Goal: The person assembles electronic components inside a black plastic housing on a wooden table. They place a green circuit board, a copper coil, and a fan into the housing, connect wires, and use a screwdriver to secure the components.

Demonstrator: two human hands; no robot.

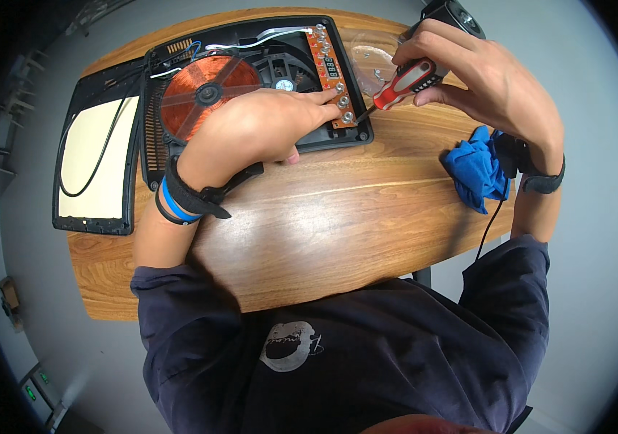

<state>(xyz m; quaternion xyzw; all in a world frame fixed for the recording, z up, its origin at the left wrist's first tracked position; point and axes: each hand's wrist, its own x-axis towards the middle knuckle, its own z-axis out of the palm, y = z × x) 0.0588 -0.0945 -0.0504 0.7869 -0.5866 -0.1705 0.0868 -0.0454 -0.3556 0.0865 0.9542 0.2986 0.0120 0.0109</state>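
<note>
On the table lies the opened black housing (364,134) of an induction cooker, with a round copper coil (177,98) and a partly covered fan (301,61) inside. An orange circuit board (320,52) with a small display and round buttons runs along its right side. My left hand (269,119) reaches over the coil, fingers stretched out and resting on the board's lower part. In my right hand (468,69) is a red, grey and black screwdriver (395,88), held tilted by its handle. Its shaft points down-left to the board's lower right corner; whether the tip touches a screw I cannot tell.
A black panel with a pale sheet (99,159) and a loose black cable lies left of the housing. Small metal bits sit in a clear plastic tray (361,50) behind the screwdriver. A blue cloth (475,170) lies by my right wrist, a black round device (466,20) beyond my right hand.
</note>
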